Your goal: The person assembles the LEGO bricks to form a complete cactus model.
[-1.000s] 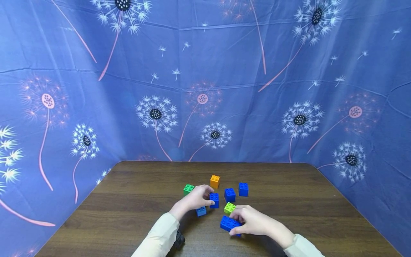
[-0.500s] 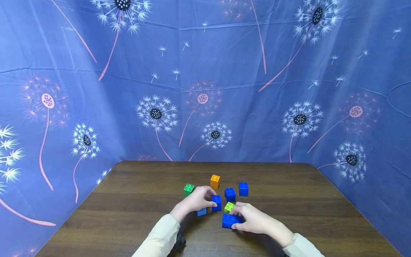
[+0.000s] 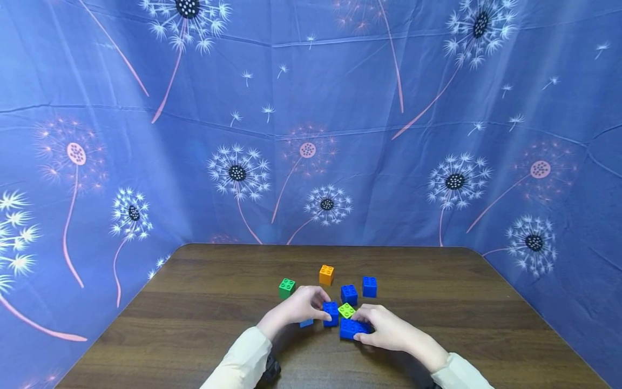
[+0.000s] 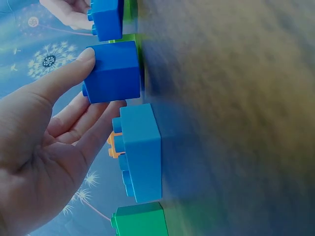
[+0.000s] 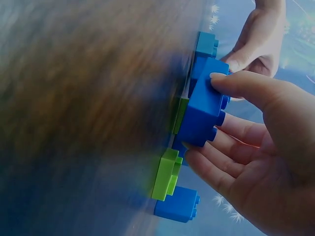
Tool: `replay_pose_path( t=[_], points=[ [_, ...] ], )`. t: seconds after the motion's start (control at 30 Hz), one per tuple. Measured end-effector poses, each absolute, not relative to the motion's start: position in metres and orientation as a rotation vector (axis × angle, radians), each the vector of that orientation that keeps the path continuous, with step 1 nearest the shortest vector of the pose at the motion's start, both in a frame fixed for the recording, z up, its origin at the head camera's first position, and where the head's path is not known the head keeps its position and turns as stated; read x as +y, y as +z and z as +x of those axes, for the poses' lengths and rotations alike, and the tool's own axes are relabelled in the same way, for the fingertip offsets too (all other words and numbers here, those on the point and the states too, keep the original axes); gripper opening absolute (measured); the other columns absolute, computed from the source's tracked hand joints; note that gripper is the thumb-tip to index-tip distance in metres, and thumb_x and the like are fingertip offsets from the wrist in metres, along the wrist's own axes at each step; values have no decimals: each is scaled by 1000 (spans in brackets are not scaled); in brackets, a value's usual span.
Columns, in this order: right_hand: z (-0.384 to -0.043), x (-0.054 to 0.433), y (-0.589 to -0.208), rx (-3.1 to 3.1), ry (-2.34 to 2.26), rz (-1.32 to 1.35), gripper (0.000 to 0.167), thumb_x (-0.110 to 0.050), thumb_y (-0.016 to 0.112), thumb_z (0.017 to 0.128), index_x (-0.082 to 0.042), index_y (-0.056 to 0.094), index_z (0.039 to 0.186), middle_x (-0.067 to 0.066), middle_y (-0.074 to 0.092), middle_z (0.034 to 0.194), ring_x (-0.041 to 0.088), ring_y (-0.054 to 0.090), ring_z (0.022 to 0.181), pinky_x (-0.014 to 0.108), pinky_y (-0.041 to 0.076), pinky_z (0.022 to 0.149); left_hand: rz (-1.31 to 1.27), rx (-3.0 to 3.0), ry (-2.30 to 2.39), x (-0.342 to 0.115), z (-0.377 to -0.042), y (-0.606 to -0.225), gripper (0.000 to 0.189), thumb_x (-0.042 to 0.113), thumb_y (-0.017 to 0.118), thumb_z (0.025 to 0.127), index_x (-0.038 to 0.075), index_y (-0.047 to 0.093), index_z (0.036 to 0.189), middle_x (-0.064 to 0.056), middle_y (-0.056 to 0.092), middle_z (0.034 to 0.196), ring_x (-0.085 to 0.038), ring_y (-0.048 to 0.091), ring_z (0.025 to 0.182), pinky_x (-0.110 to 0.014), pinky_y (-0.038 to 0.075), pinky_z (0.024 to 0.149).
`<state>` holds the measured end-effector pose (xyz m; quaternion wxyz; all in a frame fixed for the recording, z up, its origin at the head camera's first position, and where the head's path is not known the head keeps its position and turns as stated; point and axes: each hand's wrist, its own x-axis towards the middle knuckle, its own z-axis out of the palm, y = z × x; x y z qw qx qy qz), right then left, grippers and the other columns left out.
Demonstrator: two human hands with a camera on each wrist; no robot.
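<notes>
My left hand (image 3: 302,306) pinches a square blue brick (image 3: 331,314) between thumb and fingers. To its right, my right hand (image 3: 386,328) grips a longer blue brick (image 3: 351,328), its thumb on the near side. The two bricks stand close together, studs up. Just behind them sits a flat lime-green brick (image 3: 346,310). A light blue brick (image 4: 141,152) is beside my left fingers in the left wrist view, mostly hidden by that hand in the head view. In the right wrist view, another lime-green brick (image 5: 167,174) lies below the long brick.
A green brick (image 3: 286,288) stands behind my left hand. Farther back are an orange brick (image 3: 326,275) and two square blue ones, one nearer (image 3: 349,295) and one at the right (image 3: 369,287). The wooden table (image 3: 218,270) ends at a blue patterned cloth (image 3: 389,216).
My left hand has moved right and nearer with the square blue brick. The long blue brick has shifted away from me and turned straighter in my right hand. The two bricks are closer.
</notes>
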<state>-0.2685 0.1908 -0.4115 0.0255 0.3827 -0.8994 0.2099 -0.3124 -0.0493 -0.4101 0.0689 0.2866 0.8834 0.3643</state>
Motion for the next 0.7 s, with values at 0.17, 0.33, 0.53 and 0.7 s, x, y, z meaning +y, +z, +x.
replay_pose_path(
  t=[0.17, 0.33, 0.53, 0.7],
  points=[
    [-268, 194, -411, -2742, 644, 1182, 29, -20, 70, 82, -2, 66, 103, 3, 65, 97, 11, 61, 89, 29, 52, 78, 886, 2663, 1096, -50, -310, -412, 29, 21, 78, 77, 7, 64, 98, -3, 67, 90, -12, 64, 80, -23, 52, 74],
    [-269, 196, -410, -2730, 626, 1152, 28, -19, 71, 81, -4, 67, 103, 0, 65, 97, 10, 60, 90, 29, 51, 78, 930, 2663, 1112, -51, -309, -415, 29, 19, 79, 75, 4, 64, 96, -6, 69, 87, -14, 65, 79, -20, 51, 72],
    [-269, 200, -406, -2708, 654, 1134, 27, -21, 71, 81, -5, 66, 102, -2, 64, 94, 7, 58, 86, 27, 51, 75, 952, 2650, 1108, -51, -308, -415, 29, 18, 79, 75, 4, 64, 96, -7, 69, 89, -12, 65, 79, -19, 51, 72],
    [-268, 203, -403, -2662, 667, 1139, 26, -22, 72, 81, -6, 66, 100, -4, 63, 90, 6, 57, 83, 26, 50, 72, 969, 2642, 1096, -50, -306, -414, 30, 19, 79, 75, 4, 64, 97, -7, 69, 89, -12, 64, 79, -19, 51, 72]
  ],
)
